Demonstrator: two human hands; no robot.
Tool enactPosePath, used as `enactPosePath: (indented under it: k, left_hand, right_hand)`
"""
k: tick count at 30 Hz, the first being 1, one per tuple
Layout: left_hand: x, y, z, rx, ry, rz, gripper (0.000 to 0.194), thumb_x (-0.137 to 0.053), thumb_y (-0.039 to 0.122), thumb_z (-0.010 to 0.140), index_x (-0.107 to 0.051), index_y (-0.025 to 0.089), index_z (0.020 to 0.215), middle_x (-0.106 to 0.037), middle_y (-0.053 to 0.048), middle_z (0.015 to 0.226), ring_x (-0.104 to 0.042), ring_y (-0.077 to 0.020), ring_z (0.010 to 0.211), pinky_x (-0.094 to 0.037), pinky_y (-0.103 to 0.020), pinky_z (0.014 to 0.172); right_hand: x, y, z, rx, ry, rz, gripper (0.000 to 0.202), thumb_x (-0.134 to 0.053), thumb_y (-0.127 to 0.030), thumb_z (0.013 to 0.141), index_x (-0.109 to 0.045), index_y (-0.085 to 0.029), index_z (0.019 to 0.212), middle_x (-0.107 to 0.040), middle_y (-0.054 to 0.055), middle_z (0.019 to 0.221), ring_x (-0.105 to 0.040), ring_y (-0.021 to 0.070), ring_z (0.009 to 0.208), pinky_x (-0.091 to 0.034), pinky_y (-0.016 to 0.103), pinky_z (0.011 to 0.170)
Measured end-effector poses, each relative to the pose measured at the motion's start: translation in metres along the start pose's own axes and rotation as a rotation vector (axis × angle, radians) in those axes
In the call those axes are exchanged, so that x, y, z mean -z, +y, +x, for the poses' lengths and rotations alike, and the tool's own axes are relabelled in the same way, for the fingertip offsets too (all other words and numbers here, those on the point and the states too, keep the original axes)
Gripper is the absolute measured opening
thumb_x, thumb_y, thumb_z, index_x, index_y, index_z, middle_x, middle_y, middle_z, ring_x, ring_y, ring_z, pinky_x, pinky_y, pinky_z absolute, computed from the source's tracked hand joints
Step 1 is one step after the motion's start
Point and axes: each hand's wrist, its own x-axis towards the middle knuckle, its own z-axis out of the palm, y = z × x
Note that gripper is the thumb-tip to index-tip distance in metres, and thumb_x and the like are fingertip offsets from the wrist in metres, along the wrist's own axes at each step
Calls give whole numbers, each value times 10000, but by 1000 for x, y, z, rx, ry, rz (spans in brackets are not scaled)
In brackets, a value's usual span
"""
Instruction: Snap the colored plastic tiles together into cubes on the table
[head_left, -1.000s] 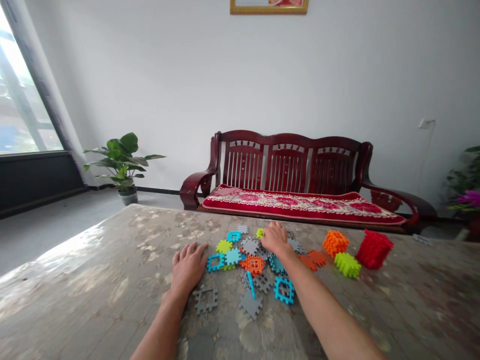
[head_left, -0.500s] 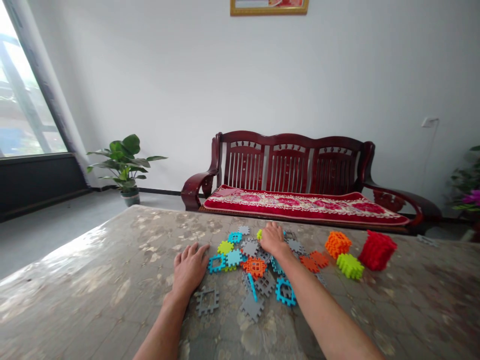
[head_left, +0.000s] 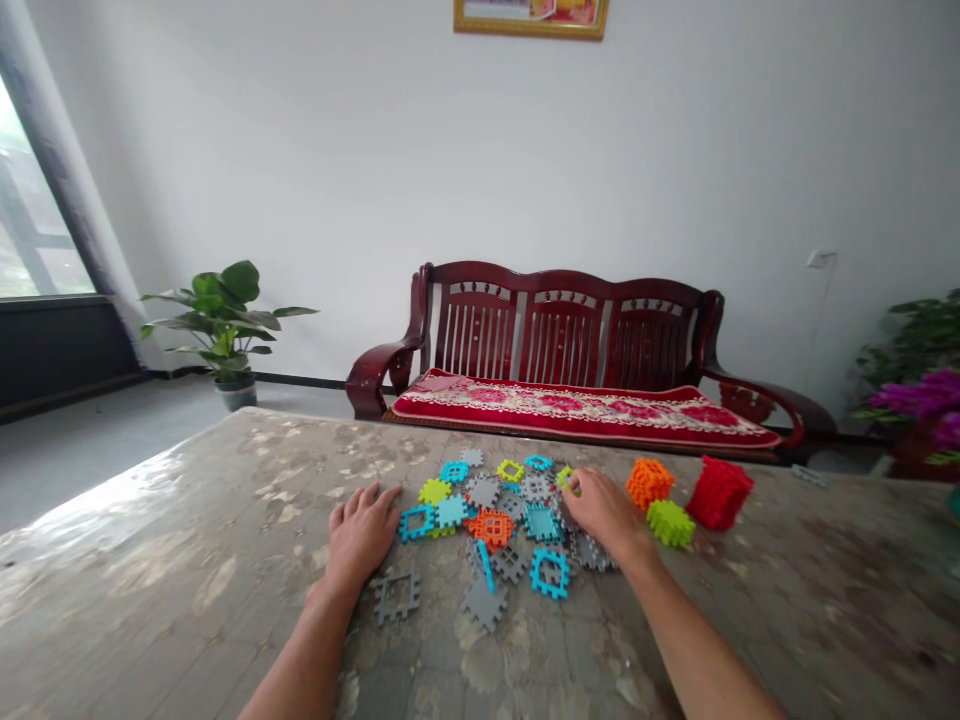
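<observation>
My right hand (head_left: 600,508) pinches a small yellow-green piece (head_left: 565,478) at the right side of a loose pile of flat toothed pieces. My left hand (head_left: 363,530) lies on the table with fingers spread, left of the pile, holding nothing. Between the hands are an orange window piece (head_left: 491,528), a light blue square (head_left: 451,511), a blue frame (head_left: 550,573) and several grey pieces. A grey frame (head_left: 396,594) lies just below my left hand. Part of the pile is hidden under my right hand.
Right of my right hand stand an orange block stack (head_left: 649,483), a yellow-green stack (head_left: 670,523) and a red stack (head_left: 720,493). The patterned table (head_left: 187,580) reaches toward a wooden bench (head_left: 562,340). A potted plant (head_left: 229,310) stands back left.
My right hand has moved right and nearer, now with a yellow-green piece in its fingers. Yellow-green and blue frames at the back of the pile are uncovered. The view has turned slightly right.
</observation>
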Motion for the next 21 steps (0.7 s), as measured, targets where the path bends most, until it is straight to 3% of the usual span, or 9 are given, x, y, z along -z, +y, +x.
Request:
enactPosePath:
  k: [5,9,14,21]
  left_hand:
    - [-1,-1,1,-11,13,-2,459,-371,354,959,-605,332,1354,-536,-81,1476,-424,-275,1395,-297,-475,1121]
    - [-4,-3,3,-7,11,-9,459,-373,362,957,-608,334,1350,-531,-75,1483,-424,-272,1390,-284,-469,1133]
    - [-8,-7,5,-14,35,-23,455,-378,381,952,-610,346,1342,-548,-64,1465,-429,-259,1379,-279,-469,1135]
    - [-6,-7,7,-18,13,16,468,-357,386,960,-601,341,1357,-533,-65,1483,-433,-263,1386,-291,-466,1132]
  right_hand:
    - [-14,34,-19,1,15,106,130,-622,-274,824,-687,-198,906,-726,68,1006,-651,209,993,-432,269,841]
    - [-23,48,-23,-50,49,215,383,-657,-309,784,-649,-174,1143,-723,83,1078,-652,219,1029,-448,294,907]
    - [-21,47,-26,-95,29,208,558,-643,-327,786,-582,-166,1317,-707,110,1175,-636,243,1119,-445,324,944]
    - [-17,34,-32,-79,60,66,471,-601,-368,846,-630,-193,1282,-731,103,1147,-645,263,1089,-424,342,946]
